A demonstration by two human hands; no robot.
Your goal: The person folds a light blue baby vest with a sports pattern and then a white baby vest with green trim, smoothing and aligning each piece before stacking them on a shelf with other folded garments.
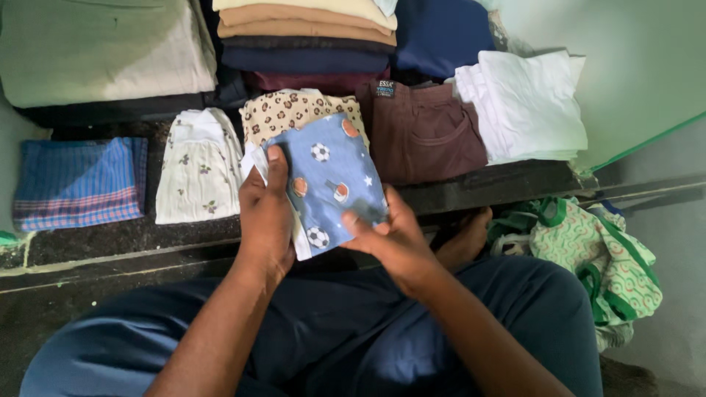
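A small folded blue garment [327, 176] printed with balls and stars is held between both hands above my lap. My left hand [265, 217] grips its left edge with the thumb on top. My right hand [390, 235] pinches its lower right corner. Just behind it lies a folded cream cloth with brown spots [283, 110]. My legs in dark blue trousers [316, 331] fill the bottom of the view.
Folded clothes lie on a dark ledge [478, 187]: a blue checked cloth [77, 180], a white floral piece [198, 165], maroon trousers [423, 132], a white stack [526, 103], a tall beige-and-navy pile [305, 33]. A green-and-white patterned garment [599, 257] lies crumpled at right.
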